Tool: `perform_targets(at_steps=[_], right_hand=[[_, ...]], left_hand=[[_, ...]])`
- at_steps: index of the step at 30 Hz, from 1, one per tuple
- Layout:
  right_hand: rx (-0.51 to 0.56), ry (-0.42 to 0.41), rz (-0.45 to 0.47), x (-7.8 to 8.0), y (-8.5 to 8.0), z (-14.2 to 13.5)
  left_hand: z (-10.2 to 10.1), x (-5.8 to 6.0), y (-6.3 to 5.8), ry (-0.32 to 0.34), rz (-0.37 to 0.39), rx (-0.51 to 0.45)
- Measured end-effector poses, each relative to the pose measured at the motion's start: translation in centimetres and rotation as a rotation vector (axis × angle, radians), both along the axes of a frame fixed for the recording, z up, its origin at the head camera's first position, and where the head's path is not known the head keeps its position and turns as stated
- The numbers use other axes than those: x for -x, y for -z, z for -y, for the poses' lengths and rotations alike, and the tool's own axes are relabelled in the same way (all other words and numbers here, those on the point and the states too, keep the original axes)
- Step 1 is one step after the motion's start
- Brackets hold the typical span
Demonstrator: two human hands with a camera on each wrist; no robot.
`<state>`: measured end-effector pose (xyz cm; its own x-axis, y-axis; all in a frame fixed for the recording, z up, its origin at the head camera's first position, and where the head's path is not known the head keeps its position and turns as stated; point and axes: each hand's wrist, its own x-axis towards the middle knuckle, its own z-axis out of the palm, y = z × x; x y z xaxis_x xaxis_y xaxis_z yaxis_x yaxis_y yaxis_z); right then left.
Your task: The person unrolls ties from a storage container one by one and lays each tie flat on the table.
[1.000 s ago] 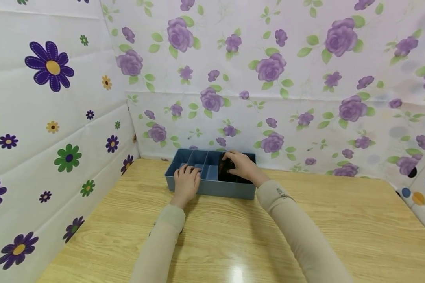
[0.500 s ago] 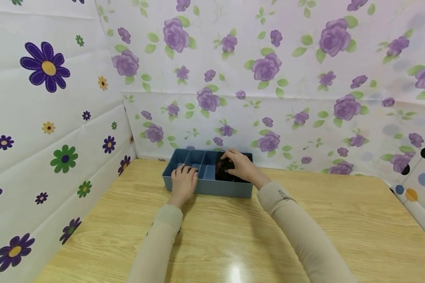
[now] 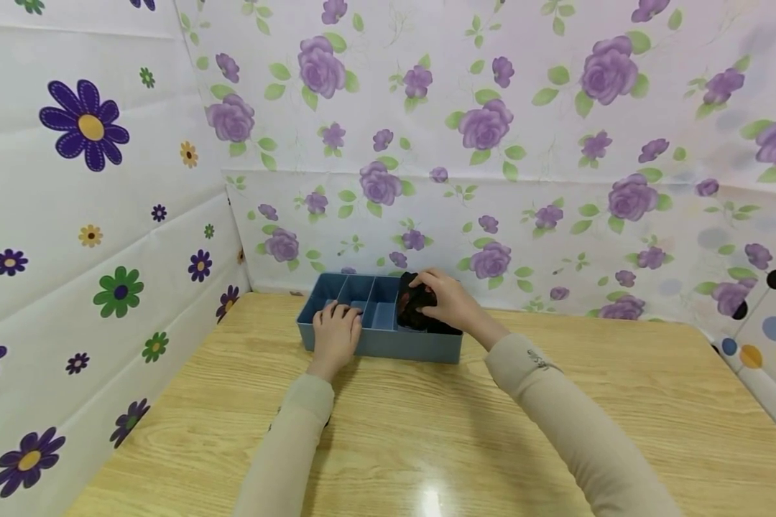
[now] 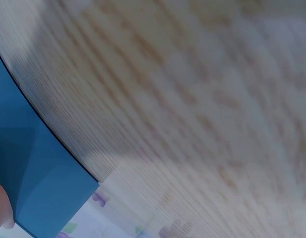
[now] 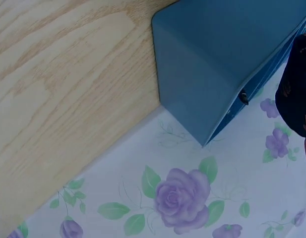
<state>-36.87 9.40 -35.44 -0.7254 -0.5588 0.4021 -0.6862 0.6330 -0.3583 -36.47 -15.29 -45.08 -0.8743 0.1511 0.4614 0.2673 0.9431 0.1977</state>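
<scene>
A long blue-grey box (image 3: 414,347) with dividers stands at the back of the table. My left hand (image 3: 335,334) grips its front rim, with fingers bent over into the left compartments. In the left wrist view, a fingertip (image 4: 1,206) lies against the box wall (image 4: 48,183). Over the box's right part, my right hand (image 3: 451,303) pinches a dark folded cloth (image 3: 407,305) with a reddish pattern. That cloth (image 5: 294,91) appears above the box rim at the right edge of the right wrist view. More dark material under the right hand is mostly hidden.
The wooden table (image 3: 401,438) reaches forward and to both sides of the box. Close behind the box hangs a white sheet (image 3: 427,208) with purple roses. Another flowered sheet (image 3: 168,273) bounds the left side.
My right hand has moved slightly right and up, and the dark cloth now stands higher above the box rim. The left hand stays on the front rim.
</scene>
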Motion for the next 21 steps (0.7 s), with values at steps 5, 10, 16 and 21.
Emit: perform_targets(at_steps=[5, 10, 16, 21], right_hand=[[0.013, -0.012, -0.004, -0.6, -0.6, -0.8], [0.003, -0.016, -0.032, -1.3, -1.1, -1.4], [0.018, -0.02, -0.027, -2.2, -1.5, -2.4], [0.034, -0.034, -0.035, -3.1, -1.6, -3.2]], left_hand=[[-0.1, -0.2, -0.2, 0.003, 0.004, -0.004], [0.0, -0.3, -0.3, -0.002, 0.013, 0.006], [-0.1, -0.4, -0.6, -0.012, 0.039, 0.02], [-0.1, -0.4, -0.5, -0.015, 0.051, 0.033]])
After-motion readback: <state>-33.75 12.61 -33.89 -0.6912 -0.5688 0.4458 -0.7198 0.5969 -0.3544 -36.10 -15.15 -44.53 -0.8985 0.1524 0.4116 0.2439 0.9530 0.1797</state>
